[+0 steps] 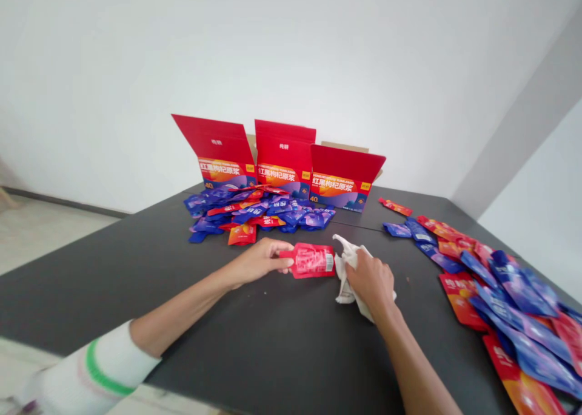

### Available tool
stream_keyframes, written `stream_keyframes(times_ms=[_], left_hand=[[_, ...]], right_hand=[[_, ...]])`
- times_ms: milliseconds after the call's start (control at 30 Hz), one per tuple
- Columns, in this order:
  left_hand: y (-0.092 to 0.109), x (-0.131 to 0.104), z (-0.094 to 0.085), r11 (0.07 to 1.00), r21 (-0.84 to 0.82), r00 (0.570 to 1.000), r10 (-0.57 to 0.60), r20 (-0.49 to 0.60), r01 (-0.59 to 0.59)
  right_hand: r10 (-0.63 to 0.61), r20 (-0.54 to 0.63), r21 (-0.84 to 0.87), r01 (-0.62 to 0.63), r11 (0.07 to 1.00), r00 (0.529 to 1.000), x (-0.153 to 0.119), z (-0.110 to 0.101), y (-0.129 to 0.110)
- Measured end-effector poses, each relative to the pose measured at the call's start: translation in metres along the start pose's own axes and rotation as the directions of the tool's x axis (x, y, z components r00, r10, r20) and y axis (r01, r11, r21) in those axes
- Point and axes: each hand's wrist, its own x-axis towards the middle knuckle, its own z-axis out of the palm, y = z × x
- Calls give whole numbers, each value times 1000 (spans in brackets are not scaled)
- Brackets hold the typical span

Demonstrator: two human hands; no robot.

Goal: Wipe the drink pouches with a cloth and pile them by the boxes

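Note:
Between thumb and fingers, my left hand (267,259) pinches one end of a red drink pouch (313,261). The pouch lies sideways over the table, its printed back with a barcode facing up. My right hand (371,280) is closed around a crumpled white cloth (348,258), whose near edge is right beside the pouch's far end; I cannot tell whether they touch. Beyond my hands lies a pile of blue and red pouches (277,207). A second heap of blue and red pouches (504,309) spreads along the right side.
Three open cartons, a left one (227,171), a middle one (284,175) and a right one (340,187), stand behind the pile with red flaps raised. All rest on a dark table (182,342) against a white wall (291,51). A lone red pouch (395,207) lies right of the cartons.

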Motion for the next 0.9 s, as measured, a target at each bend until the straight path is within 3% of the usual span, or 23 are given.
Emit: stream_keyframes(times_ms=[67, 167, 233, 367, 467, 567, 767, 900], left_hand=[[11, 1, -28, 1000, 13, 984, 25, -174, -23], [23, 13, -79, 991, 120, 904, 104, -414, -59], [22, 25, -113, 963, 268, 848, 132, -514, 12], [-2, 43, -158, 894, 398, 804, 77, -590, 206], [-26, 48, -167, 801, 507, 761, 103, -641, 318], [-46, 52, -160, 704, 610, 738, 182, -649, 363], [-78, 64, -141, 568, 750, 844, 168, -510, 340], [-78, 62, -140, 509, 793, 881, 130, -455, 335]], right_hand=[[22, 20, 37, -23, 999, 1000, 4, 1, 9], [-26, 4, 95, 26, 995, 1000, 7, 5, 12], [-62, -8, 111, 62, 992, 998, 7, 8, 11], [-87, -15, 133, 88, 987, 996, 8, 12, 13], [-85, -31, 155, 89, 984, 996, 9, 14, 14], [-91, -15, 146, 93, 985, 996, 9, 15, 12], [-68, 37, 123, 63, 990, 997, 9, 15, 5], [-71, 37, 144, 65, 987, 997, 6, 9, 2]])
